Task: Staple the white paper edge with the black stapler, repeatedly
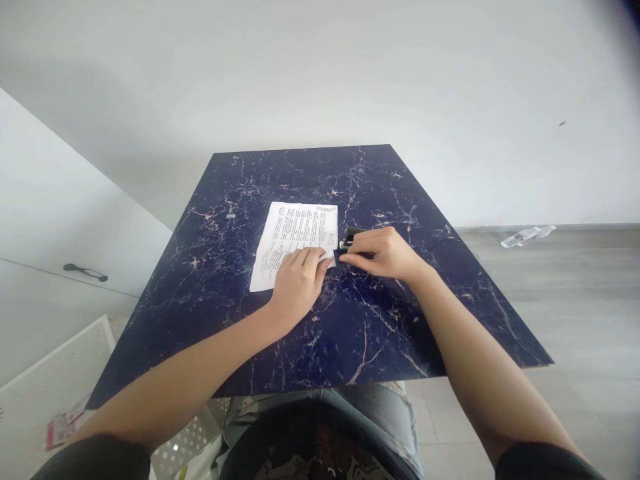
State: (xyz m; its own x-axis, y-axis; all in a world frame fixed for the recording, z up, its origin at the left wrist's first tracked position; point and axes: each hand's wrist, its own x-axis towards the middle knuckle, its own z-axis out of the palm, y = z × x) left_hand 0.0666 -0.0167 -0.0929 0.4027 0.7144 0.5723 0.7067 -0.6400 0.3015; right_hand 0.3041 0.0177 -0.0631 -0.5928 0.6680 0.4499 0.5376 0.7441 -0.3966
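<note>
A printed sheet of paper (293,233) lies on the dark blue marble-patterned table (370,347). My left hand (299,277) is closed on its near right corner, with thumb and fingers pinching the edge, and a bit of white paper is turned up there. Just to the right, my right hand (383,252) is closed around a small black stapler (354,235) with a shiny metal part. The stapler's front is beside the paper's right edge; my fingers hide much of its body. Whether it touches the paper I cannot tell.
A small grey strip (231,216) lies on the table left of the paper. A white wall stands behind the table. A white cabinet with a black handle (85,272) is at left. Clear plastic packaging (528,235) lies on the floor at right.
</note>
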